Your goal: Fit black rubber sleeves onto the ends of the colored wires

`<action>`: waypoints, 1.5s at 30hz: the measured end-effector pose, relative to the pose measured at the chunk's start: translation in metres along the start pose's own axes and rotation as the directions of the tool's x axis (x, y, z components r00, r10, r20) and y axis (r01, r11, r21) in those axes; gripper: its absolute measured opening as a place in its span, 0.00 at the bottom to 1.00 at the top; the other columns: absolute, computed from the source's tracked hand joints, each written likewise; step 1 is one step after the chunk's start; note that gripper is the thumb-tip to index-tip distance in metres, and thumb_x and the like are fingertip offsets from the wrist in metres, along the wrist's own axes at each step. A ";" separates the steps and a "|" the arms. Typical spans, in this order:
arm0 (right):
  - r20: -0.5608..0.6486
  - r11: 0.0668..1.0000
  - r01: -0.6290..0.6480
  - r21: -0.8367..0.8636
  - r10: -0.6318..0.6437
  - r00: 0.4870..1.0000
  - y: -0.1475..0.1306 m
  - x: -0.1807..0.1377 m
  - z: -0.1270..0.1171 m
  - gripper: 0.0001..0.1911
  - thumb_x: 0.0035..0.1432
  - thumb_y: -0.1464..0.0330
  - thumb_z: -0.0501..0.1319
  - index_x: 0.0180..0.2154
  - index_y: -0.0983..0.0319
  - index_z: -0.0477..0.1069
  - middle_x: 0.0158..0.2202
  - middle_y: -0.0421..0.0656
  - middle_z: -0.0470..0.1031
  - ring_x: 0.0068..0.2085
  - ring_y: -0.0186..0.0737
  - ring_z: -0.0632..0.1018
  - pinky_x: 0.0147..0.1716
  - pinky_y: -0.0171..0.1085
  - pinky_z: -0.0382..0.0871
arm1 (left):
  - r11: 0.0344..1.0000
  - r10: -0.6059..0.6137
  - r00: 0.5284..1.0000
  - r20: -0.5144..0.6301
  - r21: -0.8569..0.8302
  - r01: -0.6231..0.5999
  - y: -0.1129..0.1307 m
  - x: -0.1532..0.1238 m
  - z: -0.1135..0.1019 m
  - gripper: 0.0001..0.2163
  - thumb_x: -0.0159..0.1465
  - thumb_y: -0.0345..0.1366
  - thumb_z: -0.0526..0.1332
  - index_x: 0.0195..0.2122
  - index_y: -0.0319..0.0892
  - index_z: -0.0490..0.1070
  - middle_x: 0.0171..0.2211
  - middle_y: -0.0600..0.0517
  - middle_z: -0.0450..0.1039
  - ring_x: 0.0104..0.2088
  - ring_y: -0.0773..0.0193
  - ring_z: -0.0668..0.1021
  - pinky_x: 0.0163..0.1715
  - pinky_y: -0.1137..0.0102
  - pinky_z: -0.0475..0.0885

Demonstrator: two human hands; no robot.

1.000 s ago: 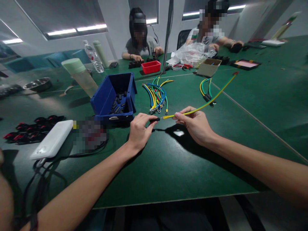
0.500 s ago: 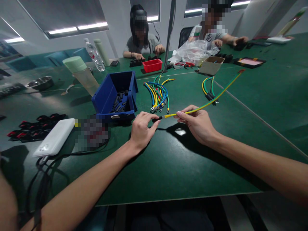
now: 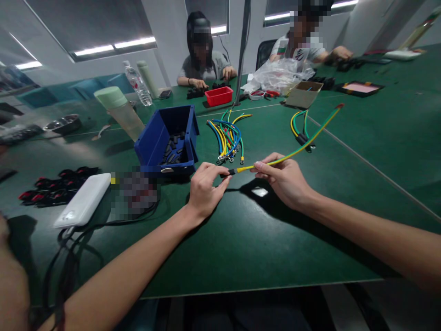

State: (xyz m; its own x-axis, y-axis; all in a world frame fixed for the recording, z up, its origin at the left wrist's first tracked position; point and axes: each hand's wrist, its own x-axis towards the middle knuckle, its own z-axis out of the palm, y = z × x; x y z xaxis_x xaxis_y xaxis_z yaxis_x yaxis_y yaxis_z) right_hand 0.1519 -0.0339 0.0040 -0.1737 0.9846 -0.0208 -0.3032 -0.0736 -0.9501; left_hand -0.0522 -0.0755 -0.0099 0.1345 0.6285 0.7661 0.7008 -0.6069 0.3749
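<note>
My left hand [image 3: 207, 187] pinches a short black sleeve [image 3: 227, 174] between thumb and fingers. The sleeve sits at the near end of a yellow-green wire [image 3: 299, 151], and the wire's terminal there is covered from sight. My right hand [image 3: 283, 178] grips this wire a little way from the sleeve; its far end bends up to the right, with a reddish-brown tip. Beyond my hands lies a bundle of blue, yellow and green wires [image 3: 225, 138] with ring terminals. Farther right are a few wires with black sleeves [image 3: 303, 138].
A blue bin [image 3: 146, 146] holding black sleeves stands left of the bundle. Nearer are a white power bank [image 3: 84, 200] with cables and black-and-red parts [image 3: 57, 186]. Across the green table, two people work beside a red tray [image 3: 218, 96], a cardboard box [image 3: 303, 95] and plastic bags [image 3: 279, 76].
The black sleeve covers more of the wire's end, where a bit of metal showed before. The wire's far tip has dipped slightly to the left. The view has shifted a little.
</note>
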 end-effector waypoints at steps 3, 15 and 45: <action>0.019 1.000 -0.004 0.003 0.004 1.000 -0.001 -0.001 0.001 0.15 0.40 0.66 0.76 0.25 0.61 0.72 0.24 0.40 0.77 0.27 0.32 0.76 0.28 0.33 0.69 | 0.999 0.021 1.000 -0.014 -0.030 -0.021 0.001 0.000 0.000 0.04 0.60 0.27 0.66 0.35 0.41 0.73 0.34 0.51 0.79 0.35 0.63 0.76 0.36 0.67 0.74; 0.040 0.999 0.007 -0.033 -0.006 0.999 0.000 -0.003 0.001 0.16 0.41 0.64 0.76 0.26 0.61 0.71 0.23 0.38 0.76 0.27 0.33 0.76 0.29 0.34 0.70 | 0.994 0.082 0.996 -0.039 -0.067 -0.085 0.003 0.002 -0.001 0.04 0.59 0.26 0.66 0.32 0.41 0.74 0.34 0.51 0.80 0.35 0.64 0.77 0.38 0.66 0.73; 0.182 0.998 -0.024 -0.054 0.033 0.983 0.006 -0.007 -0.001 0.14 0.45 0.64 0.74 0.27 0.61 0.71 0.26 0.38 0.78 0.28 0.34 0.77 0.30 0.35 0.69 | 0.794 -0.385 0.912 0.141 -0.453 0.405 0.020 -0.005 0.005 0.02 0.56 0.32 0.68 0.29 0.41 0.77 0.33 0.49 0.78 0.36 0.63 0.79 0.40 0.67 0.75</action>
State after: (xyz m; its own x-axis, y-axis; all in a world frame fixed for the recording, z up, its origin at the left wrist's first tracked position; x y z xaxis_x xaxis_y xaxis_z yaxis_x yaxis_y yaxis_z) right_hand 0.1524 -0.0410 -0.0019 -0.3517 0.9361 0.0047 -0.2478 -0.0882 -0.9648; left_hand -0.0352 -0.0885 -0.0081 -0.0487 0.8754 0.4810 0.2940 -0.4477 0.8445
